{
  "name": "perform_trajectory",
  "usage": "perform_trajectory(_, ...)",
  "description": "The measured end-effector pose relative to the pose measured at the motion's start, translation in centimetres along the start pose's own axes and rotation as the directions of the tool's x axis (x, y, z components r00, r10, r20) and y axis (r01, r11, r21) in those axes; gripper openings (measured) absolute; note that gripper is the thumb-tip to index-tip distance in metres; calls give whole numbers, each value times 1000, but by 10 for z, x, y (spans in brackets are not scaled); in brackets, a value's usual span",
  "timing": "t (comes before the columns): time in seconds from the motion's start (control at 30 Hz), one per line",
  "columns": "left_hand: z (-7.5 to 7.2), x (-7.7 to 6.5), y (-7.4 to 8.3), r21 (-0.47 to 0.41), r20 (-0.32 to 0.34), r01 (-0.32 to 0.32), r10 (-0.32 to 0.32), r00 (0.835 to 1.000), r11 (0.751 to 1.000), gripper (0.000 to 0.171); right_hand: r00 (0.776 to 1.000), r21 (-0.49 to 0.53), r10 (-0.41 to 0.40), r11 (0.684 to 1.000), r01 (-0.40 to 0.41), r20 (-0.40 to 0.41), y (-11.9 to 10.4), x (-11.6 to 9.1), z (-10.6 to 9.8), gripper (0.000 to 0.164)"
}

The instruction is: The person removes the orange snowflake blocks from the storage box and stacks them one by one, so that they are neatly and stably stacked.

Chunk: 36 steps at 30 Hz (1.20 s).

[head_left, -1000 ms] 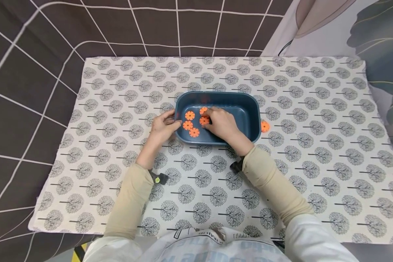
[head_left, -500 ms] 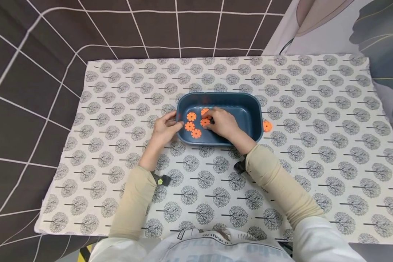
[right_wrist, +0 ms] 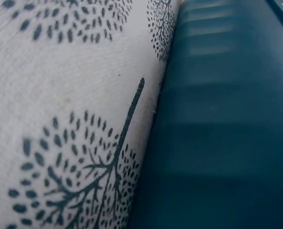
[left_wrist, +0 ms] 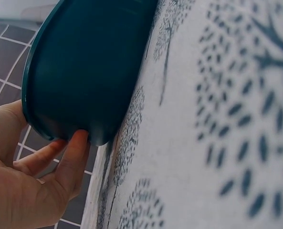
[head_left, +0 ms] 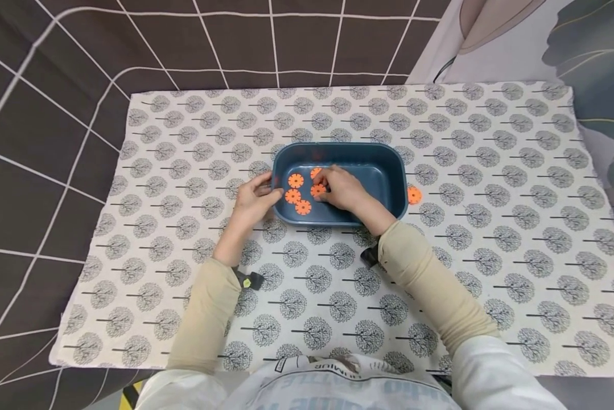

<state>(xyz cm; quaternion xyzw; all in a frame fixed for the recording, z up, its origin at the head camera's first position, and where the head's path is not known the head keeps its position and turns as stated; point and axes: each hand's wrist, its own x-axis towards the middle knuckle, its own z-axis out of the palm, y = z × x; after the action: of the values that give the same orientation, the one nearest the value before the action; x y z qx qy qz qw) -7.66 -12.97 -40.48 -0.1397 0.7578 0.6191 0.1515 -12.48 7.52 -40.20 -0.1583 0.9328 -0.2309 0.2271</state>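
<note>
At the near edge of the tabletop [head_left: 491, 285], which is printed all over with grey trees, are a person's white shirt [head_left: 347, 390] and two beige sleeves [head_left: 201, 316]. The left hand [head_left: 250, 201] grips the left end of a blue bin [head_left: 375, 193], its thumb at the rim and its fingers against the outer wall. The bin stands near the tabletop's middle. Inside, three orange discs [head_left: 303, 210] lie flat by its left end. The right hand [head_left: 341, 188] reaches in over the near side, thumb and forefinger curled around a fourth disc [head_left: 314, 189]; just beyond, a fifth disc [head_left: 314, 172] is partly covered. A sixth disc [head_left: 415, 195] lies just beside the bin's right end. Past the tabletop's far edge rises a dark backdrop [head_left: 307, 42] with white lines
</note>
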Motion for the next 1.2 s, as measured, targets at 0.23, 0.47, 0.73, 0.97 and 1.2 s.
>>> perform_trajectory(0.23,2,-1,2,14,-5,-10,10,1000,1000,59,999,65,-26,997,29,-34,3,-1,1,37)
perform_trajectory(0.47,1,-2,0,3,-3,20,-20,1000,1000,59,992,60,-83,994,88,-93,4,-3,6,36)
perform_trajectory(0.73,1,-1,0,9,-9,2,-2,1000,1000,59,983,29,-129,991,134,-127,3,-4,4,36)
perform_trajectory(0.97,2,-2,0,-12,2,-13,13,1000,1000,57,966,-30,-220,976,218,-138,4,-8,2,34)
perform_trajectory(1.2,2,-2,1,5,-8,-16,16,1000,1000,58,951,-69,-280,960,273,-129,5,-11,1,35)
